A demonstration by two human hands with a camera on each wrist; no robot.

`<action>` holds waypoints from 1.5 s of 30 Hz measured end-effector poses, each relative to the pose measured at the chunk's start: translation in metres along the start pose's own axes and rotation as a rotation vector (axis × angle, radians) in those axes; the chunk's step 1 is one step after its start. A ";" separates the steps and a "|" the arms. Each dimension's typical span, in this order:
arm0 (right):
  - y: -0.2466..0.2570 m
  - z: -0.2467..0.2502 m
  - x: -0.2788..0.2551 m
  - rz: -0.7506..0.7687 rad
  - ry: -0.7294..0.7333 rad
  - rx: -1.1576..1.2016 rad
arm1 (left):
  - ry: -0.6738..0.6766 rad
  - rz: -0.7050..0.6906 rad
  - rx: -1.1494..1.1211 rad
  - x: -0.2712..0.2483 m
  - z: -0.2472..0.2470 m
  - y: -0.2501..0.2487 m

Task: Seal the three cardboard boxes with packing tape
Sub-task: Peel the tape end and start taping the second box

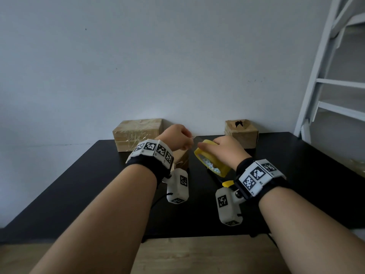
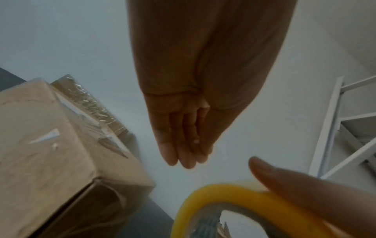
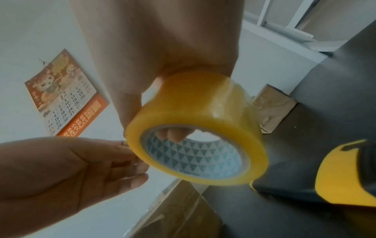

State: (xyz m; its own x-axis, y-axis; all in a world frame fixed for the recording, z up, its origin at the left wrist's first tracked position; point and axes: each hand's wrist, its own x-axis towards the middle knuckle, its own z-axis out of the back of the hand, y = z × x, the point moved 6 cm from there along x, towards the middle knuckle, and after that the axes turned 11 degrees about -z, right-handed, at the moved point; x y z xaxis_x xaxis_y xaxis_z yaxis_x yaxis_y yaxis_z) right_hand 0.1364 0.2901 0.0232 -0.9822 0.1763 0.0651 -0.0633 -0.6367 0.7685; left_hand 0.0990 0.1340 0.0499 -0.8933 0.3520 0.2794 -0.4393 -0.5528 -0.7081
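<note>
My right hand (image 1: 212, 148) grips a yellow roll of packing tape (image 1: 213, 164) above the black table (image 1: 88, 184), with fingertips inside the core (image 3: 173, 133). My left hand (image 1: 186, 142) sits just left of the roll, its fingertips (image 3: 134, 154) bunched at the roll's rim and pinching the loose tape end. A small cardboard box (image 1: 181, 161) stands under the left hand, with its flap seam (image 2: 50, 141) in the left wrist view. A tape-wrapped box (image 1: 138, 133) stands at the back left. A torn-topped box (image 1: 242, 133) stands at the back right.
A yellow utility knife (image 1: 227, 183) lies on the table below the roll, near my right wrist. A white ladder frame (image 1: 325, 86) rises at the right. The wall runs right behind the boxes, and a calendar (image 3: 65, 96) hangs on it.
</note>
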 end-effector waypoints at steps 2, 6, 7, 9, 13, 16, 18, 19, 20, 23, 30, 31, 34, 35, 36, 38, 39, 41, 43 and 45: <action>-0.001 0.002 -0.002 -0.003 0.011 0.028 | -0.079 0.011 -0.018 0.001 0.005 0.003; -0.001 0.005 -0.011 -0.024 0.107 0.219 | -0.205 0.031 -0.031 0.000 0.016 0.001; 0.000 0.005 -0.013 -0.036 0.123 0.245 | -0.234 0.037 -0.036 0.000 0.019 0.000; 0.005 0.007 -0.017 -0.051 0.139 0.229 | -0.270 0.058 -0.006 -0.001 0.025 -0.001; 0.013 0.009 -0.015 -0.030 0.137 0.189 | -0.291 0.050 0.072 -0.002 0.032 -0.006; 0.012 0.004 -0.010 -0.046 0.144 0.078 | -0.305 0.049 0.121 -0.005 0.040 -0.006; 0.002 -0.002 -0.005 -0.086 0.141 -0.080 | -0.343 0.065 0.091 -0.004 0.052 -0.003; -0.005 -0.003 -0.003 -0.123 0.135 -0.114 | -0.349 0.064 0.081 -0.003 0.058 -0.003; -0.011 -0.005 0.000 -0.159 0.129 -0.119 | -0.340 0.057 0.092 -0.001 0.062 -0.005; -0.013 -0.007 0.000 -0.197 0.143 -0.068 | -0.331 0.064 0.152 0.001 0.068 -0.004; 0.006 0.002 -0.002 -0.166 0.226 0.210 | -0.426 0.181 0.176 0.000 0.091 0.023; 0.007 0.002 -0.001 -0.159 0.225 0.211 | -0.430 0.191 0.176 0.000 0.092 0.025; 0.007 -0.003 0.005 -0.158 0.192 0.130 | -0.442 0.206 0.216 0.005 0.095 0.032; 0.006 -0.007 0.007 -0.161 0.179 0.034 | -0.458 0.217 0.240 0.005 0.098 0.034; 0.004 -0.011 0.009 -0.170 0.168 -0.082 | -0.469 0.225 0.258 0.005 0.100 0.037; 0.000 -0.015 0.011 -0.186 0.137 -0.223 | -0.460 0.232 0.284 0.006 0.103 0.041; -0.001 -0.017 0.013 -0.188 0.134 -0.216 | -0.458 0.236 0.312 0.006 0.105 0.042; 0.002 -0.020 0.015 -0.188 0.146 -0.122 | -0.455 0.261 0.363 0.005 0.109 0.048; 0.011 -0.019 0.016 -0.165 0.149 -0.041 | -0.444 0.277 0.368 0.005 0.112 0.057; 0.022 -0.017 0.016 -0.098 0.144 -0.069 | -0.433 0.266 0.374 0.006 0.114 0.064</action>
State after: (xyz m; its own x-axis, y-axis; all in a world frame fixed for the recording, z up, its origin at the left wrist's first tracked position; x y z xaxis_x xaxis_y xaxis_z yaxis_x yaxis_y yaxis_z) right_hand 0.1159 0.2662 0.0300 -0.9855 0.1340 -0.1041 -0.1676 -0.6725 0.7209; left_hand 0.0543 0.0146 0.0802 -0.8995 -0.1286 0.4176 -0.1300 -0.8337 -0.5367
